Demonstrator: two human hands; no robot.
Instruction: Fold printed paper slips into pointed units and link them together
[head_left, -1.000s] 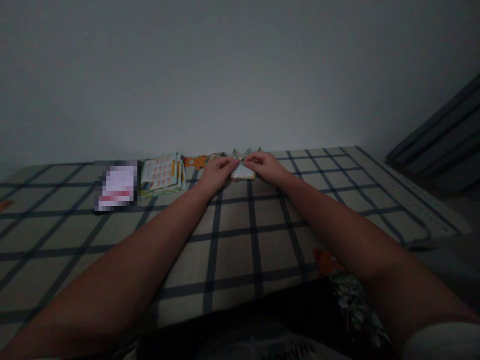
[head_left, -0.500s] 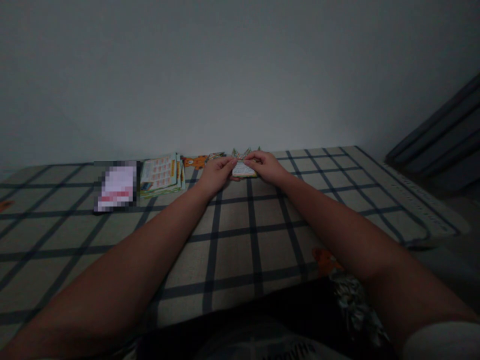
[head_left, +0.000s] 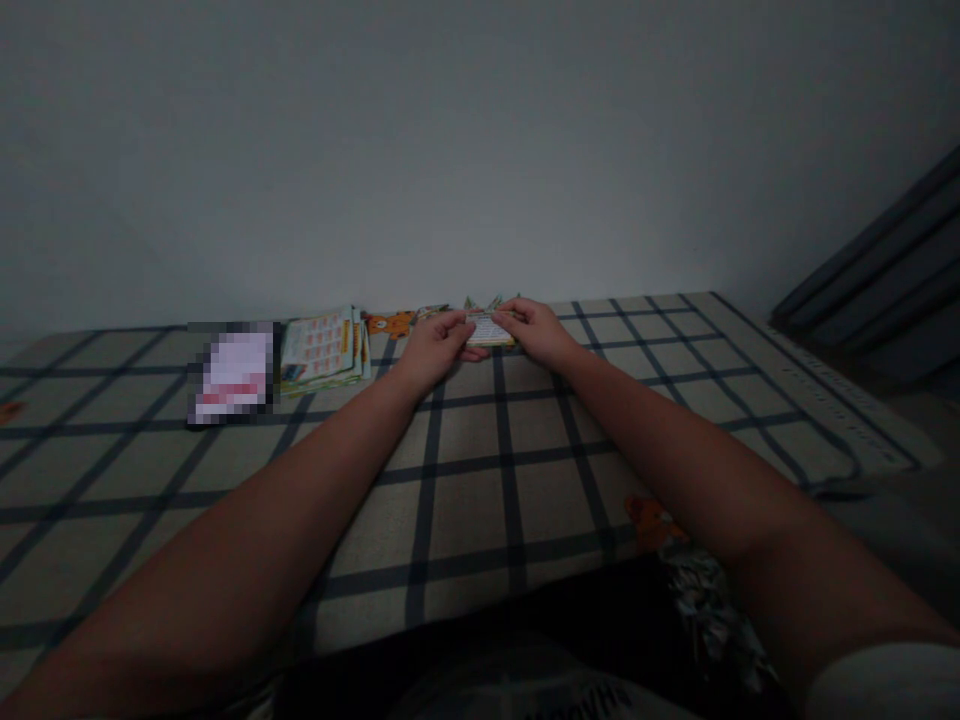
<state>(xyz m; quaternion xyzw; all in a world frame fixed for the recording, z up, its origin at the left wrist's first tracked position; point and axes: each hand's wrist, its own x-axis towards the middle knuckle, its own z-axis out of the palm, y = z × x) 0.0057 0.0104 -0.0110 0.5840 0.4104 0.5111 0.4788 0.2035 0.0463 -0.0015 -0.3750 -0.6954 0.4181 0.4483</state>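
Between my two hands is a small piece of folded printed paper (head_left: 491, 330), with lines of text on its upper face and a yellowish-green near edge. My left hand (head_left: 439, 340) grips its left side, thumb on top and fingers underneath. On the opposite side my right hand (head_left: 536, 328) holds it with the thumb and fingers closed on the edge. Just behind, pointed tips of folded green-and-white paper (head_left: 471, 302) show, partly hidden by the hands. More folded paper pieces (head_left: 431, 310) lie behind my left hand.
Left of my hands lies a stack of printed sheets (head_left: 319, 345), beside a blurred-out phone-like object (head_left: 232, 375). The checked cloth (head_left: 465, 500) covers the surface up to the pale wall (head_left: 480, 150). A dark curtain (head_left: 885, 260) hangs at the right.
The folded paper now lies flatter, its near edge slightly higher in view. My right thumb has shifted a little right, and the left fingers show more beneath the paper.
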